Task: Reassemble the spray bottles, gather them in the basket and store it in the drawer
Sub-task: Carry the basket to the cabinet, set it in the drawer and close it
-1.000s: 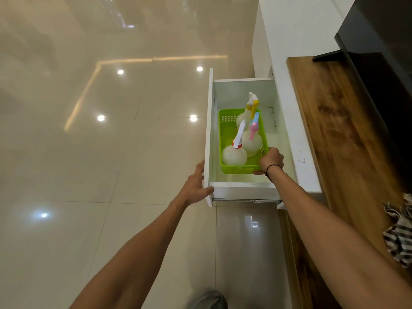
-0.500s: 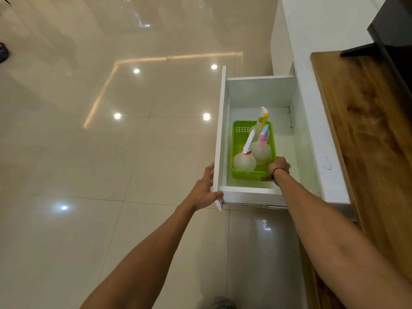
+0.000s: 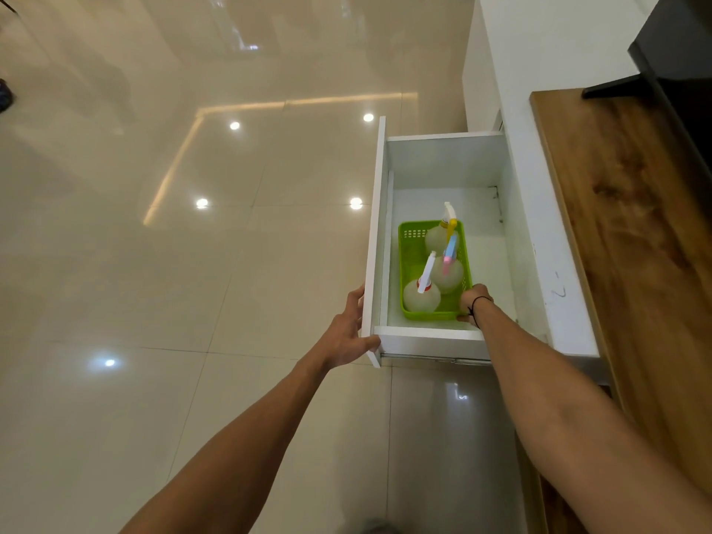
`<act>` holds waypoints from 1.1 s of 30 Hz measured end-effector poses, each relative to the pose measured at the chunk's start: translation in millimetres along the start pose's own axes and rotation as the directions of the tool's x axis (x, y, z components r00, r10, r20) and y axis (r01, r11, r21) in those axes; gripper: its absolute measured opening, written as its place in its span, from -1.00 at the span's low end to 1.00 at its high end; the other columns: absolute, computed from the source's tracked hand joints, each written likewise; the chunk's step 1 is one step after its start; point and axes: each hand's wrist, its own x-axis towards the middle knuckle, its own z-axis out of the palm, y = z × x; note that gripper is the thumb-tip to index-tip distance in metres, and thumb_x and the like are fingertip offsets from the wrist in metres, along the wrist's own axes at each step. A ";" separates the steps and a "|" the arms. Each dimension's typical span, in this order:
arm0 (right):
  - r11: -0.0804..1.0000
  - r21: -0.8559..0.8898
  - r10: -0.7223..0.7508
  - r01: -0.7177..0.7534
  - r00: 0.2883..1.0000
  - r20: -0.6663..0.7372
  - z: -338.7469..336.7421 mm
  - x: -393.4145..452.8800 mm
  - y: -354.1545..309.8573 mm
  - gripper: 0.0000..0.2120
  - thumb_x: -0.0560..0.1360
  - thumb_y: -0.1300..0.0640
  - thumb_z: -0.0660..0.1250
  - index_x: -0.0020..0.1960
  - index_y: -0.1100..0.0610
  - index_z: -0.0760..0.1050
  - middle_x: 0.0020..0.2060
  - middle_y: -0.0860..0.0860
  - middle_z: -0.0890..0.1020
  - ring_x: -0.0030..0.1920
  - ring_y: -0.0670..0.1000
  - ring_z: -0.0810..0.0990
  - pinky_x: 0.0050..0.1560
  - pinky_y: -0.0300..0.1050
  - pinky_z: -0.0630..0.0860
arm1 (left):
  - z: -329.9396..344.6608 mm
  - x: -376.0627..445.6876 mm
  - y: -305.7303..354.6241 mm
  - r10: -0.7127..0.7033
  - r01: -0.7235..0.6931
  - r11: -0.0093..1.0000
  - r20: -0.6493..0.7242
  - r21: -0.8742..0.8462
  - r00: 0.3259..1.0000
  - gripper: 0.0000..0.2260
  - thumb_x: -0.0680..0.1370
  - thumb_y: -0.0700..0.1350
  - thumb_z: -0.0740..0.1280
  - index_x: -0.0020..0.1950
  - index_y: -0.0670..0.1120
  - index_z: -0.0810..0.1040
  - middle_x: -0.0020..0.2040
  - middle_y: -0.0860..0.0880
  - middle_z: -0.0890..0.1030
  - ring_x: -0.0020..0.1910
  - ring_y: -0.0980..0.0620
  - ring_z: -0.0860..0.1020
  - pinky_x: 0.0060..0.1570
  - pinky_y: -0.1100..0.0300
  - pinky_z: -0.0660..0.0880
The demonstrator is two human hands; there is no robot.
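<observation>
A green plastic basket point(image 3: 409, 260) sits inside the open white drawer point(image 3: 427, 343). Three round translucent spray bottles stand upright in it: one with a red collar and white trigger point(image 3: 420, 297) nearest me, one with a pink and blue trigger point(image 3: 447, 273) in the middle, one with a yellow and white trigger point(image 3: 439, 235) at the far end. My right hand point(image 3: 474, 302) grips the basket's near right corner. My left hand point(image 3: 348, 333) holds the near corner of the drawer's front panel, thumb against the near side wall.
A white cabinet top point(image 3: 547, 240) and a wooden counter point(image 3: 632, 233) run along the right. A dark screen on a stand point(image 3: 655, 75) is at the top right. Glossy beige floor tiles point(image 3: 192, 264) fill the left.
The basket with its bottles has gone lower into the drawer, my right hand still on its corner. My left hand has stayed on the drawer front. The view has shifted.
</observation>
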 end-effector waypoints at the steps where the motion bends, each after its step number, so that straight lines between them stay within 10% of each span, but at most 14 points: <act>1: 1.000 -0.014 0.001 -0.001 1.000 0.010 -0.8 1.4 0.4 -0.51 0.65 0.52 0.09 0.57 0.35 0.29 0.54 0.31 0.34 0.48 0.36 0.45 0.37 0.33 0.56 | 0.5 0.3 0.6 -0.002 0.002 1.000 0.001 0.000 1.000 -0.06 0.44 -0.12 0.46 0.69 0.16 -0.02 0.52 0.07 0.53 0.35 -0.08 0.62 0.43 -0.06 0.56; 11: 0.913 -0.367 -0.243 0.178 0.960 -0.139 -1.0 -38.7 -3.8 -0.52 0.63 0.32 0.30 0.53 0.32 0.34 0.53 0.31 0.29 0.49 0.35 0.38 0.47 0.15 0.41 | 7.3 0.7 6.6 -0.015 0.015 1.000 0.004 -0.013 1.000 -0.07 0.51 -0.30 0.48 0.70 0.11 0.00 0.48 0.16 0.50 0.37 -0.01 0.58 0.41 0.06 0.54; 23: 0.696 -0.361 -0.696 0.620 0.706 -0.129 -15.3 -99.8 22.0 -0.78 0.64 0.35 0.23 0.21 0.32 0.59 0.23 0.27 0.64 0.23 0.28 0.60 0.14 0.04 0.53 | 32.6 -4.3 41.7 0.013 -0.012 1.000 0.011 -0.024 1.000 -0.08 0.57 -0.29 0.47 0.73 0.06 -0.05 0.49 0.14 0.43 0.47 -0.12 0.54 0.43 -0.05 0.55; 25: 0.538 -0.489 -0.796 0.687 0.605 -0.026 -17.5 -106.9 23.2 -0.75 0.64 0.38 0.21 0.21 0.29 0.61 0.22 0.24 0.64 0.25 0.27 0.60 0.19 0.11 0.58 | 39.6 -3.9 48.3 0.020 -0.020 0.999 0.013 -0.026 1.000 -0.07 0.57 -0.29 0.47 0.74 0.06 -0.06 0.51 0.13 0.41 0.52 -0.14 0.50 0.45 -0.07 0.54; 29: -0.122 -0.675 -0.819 0.728 0.310 0.483 -14.9 -112.6 32.9 -0.44 0.57 0.43 0.23 0.56 0.19 0.42 0.53 0.15 0.47 0.60 0.19 0.36 0.62 0.12 0.29 | 56.5 -5.0 57.5 0.007 -0.007 0.997 -0.012 -0.071 1.000 0.02 0.50 -0.29 0.58 0.76 -0.01 0.00 0.68 -0.02 0.31 0.64 -0.13 0.36 0.53 0.00 0.44; 33: -0.472 -0.668 -0.675 0.576 0.252 0.694 -32.7 -105.2 18.1 -0.45 0.70 0.23 0.12 0.68 0.11 0.20 0.71 0.13 0.16 0.73 0.18 0.06 0.71 0.19 0.06 | 80.3 -13.7 55.0 -0.057 0.054 0.974 -0.010 -0.218 0.998 -0.07 0.47 -0.33 0.60 0.72 -0.08 0.17 0.65 -0.05 0.37 0.63 -0.13 0.37 0.51 -0.11 0.49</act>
